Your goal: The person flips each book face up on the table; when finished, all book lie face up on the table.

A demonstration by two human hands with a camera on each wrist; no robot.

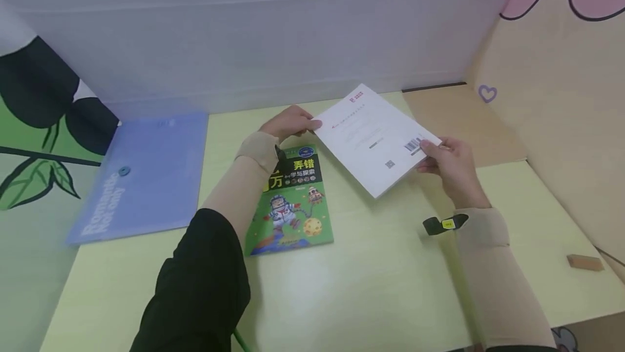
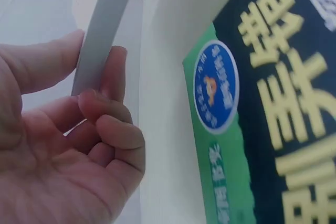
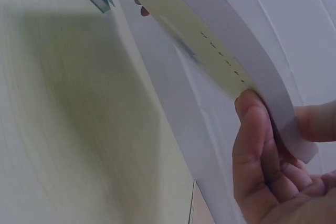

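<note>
1. Pinching a white book (image 1: 373,138) by opposite corners, left hand (image 1: 291,122) well apart from right hand (image 1: 451,165), each clamped between thumb and fingers.
2. Holding it tilted above the pale table (image 1: 381,287), printed face up, with a barcode (image 1: 413,144) just beside the right thumb.
3. Partly covering, with the left forearm (image 1: 236,192), a green book (image 1: 303,205) lying flat, cartoon astronaut on its cover.
4. Flanked by a blue folder (image 1: 151,178) at left and, near the table's right edge, a small brown block (image 1: 585,262).
</note>
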